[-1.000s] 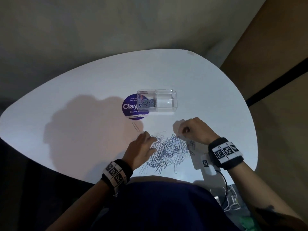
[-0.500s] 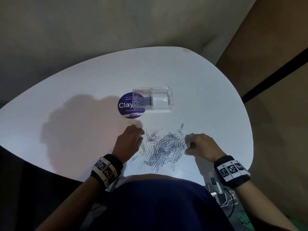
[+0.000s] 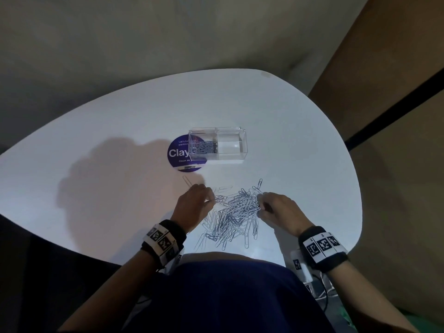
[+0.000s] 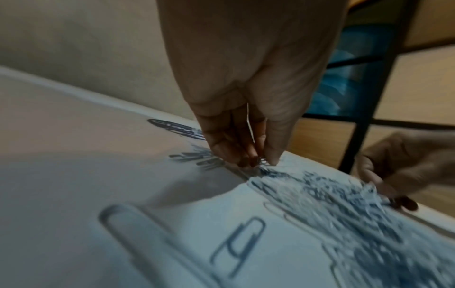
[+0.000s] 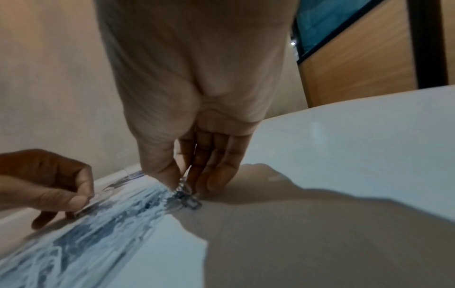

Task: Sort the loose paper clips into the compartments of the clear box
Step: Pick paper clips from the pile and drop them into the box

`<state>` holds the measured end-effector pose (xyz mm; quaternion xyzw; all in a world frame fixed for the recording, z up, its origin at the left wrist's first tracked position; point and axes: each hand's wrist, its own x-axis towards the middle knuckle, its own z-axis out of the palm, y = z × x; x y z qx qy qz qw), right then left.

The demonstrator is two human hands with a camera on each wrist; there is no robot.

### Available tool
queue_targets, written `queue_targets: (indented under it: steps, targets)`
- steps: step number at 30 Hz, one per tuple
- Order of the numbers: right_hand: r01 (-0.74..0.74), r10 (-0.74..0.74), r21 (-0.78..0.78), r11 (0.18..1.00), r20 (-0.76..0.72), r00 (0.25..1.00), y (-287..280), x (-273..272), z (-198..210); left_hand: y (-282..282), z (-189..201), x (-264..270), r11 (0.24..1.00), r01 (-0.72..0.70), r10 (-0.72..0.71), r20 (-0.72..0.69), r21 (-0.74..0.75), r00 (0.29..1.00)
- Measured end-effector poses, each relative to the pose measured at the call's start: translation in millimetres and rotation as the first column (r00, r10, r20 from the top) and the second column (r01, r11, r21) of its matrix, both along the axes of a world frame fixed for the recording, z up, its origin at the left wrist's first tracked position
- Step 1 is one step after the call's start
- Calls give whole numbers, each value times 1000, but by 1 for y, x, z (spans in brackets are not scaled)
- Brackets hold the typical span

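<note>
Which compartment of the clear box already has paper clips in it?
The left compartment of the clear box, the one over the purple sticker, holds paper clips; the right compartment looks empty.

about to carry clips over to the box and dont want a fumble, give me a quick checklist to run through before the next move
1. Left hand has a clip: ok, fingertips pinch at the near-left edge of the paper clip pile.
2. Right hand has a clip: ok, thumb and fingers pinch clips at the pile's right edge.
3. Only one clip per pinch: cannot tell, both wrist views are blurred.
4. Clear box open and reachable: ok, it stands beyond the pile, no lid on it.
5. Room in the compartments: ok, the left one holds clips, the right one looks empty.
6. Stray clips accounted for: not ok, a few lie apart toward the purple sticker.
</note>
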<state>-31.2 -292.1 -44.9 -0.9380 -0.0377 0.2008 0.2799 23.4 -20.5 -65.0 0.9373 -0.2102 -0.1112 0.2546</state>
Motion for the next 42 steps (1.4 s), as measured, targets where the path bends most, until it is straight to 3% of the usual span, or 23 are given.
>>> queue_targets:
  steps: [4,9,13,16,23,28,31,34,36,39,42]
  targets:
    - [140,-141,177,974,-6,990,-2,-1,1,11,2,8,982,-89,67,-134,-167,989]
    - [173,-171,235,957,-28,985,-7,6,1,24,7,11,953,-188,142,-196,-239,970]
    - [177,-179,226,958,-10,984,-10,13,-4,29,2,13,983,-174,172,-51,-50,984]
    - [172,-180,157,973,44,983,-8,19,-5,24,0,9,993,-111,108,54,49,993]
    - [63,-73,64,996,172,982,14,38,2,1,3,0,998,60,-61,58,22,996]
    - [-40,51,-99,994,109,993,33,49,-1,-6,-2,2,992,71,-85,133,106,987]
    - [-27,29,-36,999,70,997,36,51,-1,-6,-2,2,991,63,-79,134,120,988]
    - [34,-41,120,992,56,998,33,53,0,-2,-3,4,1000,2,-2,13,-26,1000]
    - [125,-135,257,958,21,991,30,52,3,2,0,8,971,-97,73,-117,-218,990]
    - [236,-234,383,893,-53,971,22,50,4,8,6,14,893,-289,174,-327,-346,929]
    - [320,-294,488,812,-131,947,14,51,1,15,10,17,797,-400,119,-531,-453,839]
